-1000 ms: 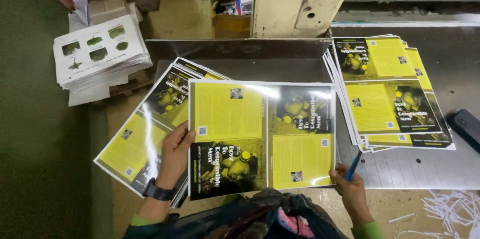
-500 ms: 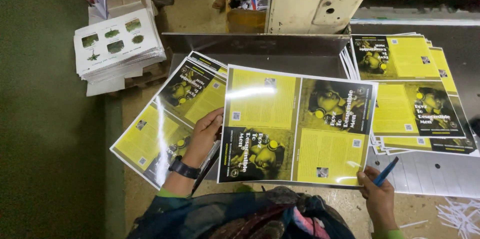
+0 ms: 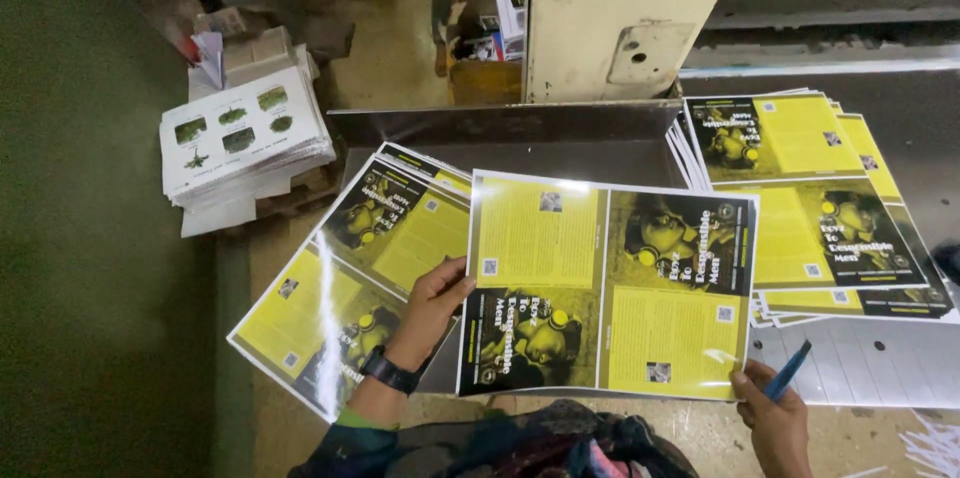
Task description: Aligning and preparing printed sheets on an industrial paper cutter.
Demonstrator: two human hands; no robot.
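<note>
A large cream-coloured machine body [image 3: 640, 8] is seen at the top of the view, with a grey metal work table [image 3: 520, 133] spread out beneath it and a dull green floor [image 3: 90, 268] to the left. On the table at the right a fanned stack of glossy yellow-and-black printed sheets [image 3: 810, 208] is laid, and a second stack of the same sheets [image 3: 350, 278] lies tilted at the left, overhanging the table's edge. Further left, near the floor, a pile of white sheets printed with green shapes [image 3: 245, 138] is set on cardboard. Between the two yellow stacks a single printed sheet [image 3: 605, 283] is held up flat above the table, four panels showing on its face. Its left edge is gripped by the left hand [image 3: 430, 303], the thumb laid on top and the fingers curled underneath; a dark wristwatch [image 3: 388, 371] is worn on that wrist. Its lower right corner is pinched by the right hand [image 3: 775, 423], which is partly closed, and a blue pen [image 3: 788, 370] is kept between the fingers of that same hand, pointing up and away from the sheet. White paper trimmings [image 3: 930, 443] are scattered at the lower right.
</note>
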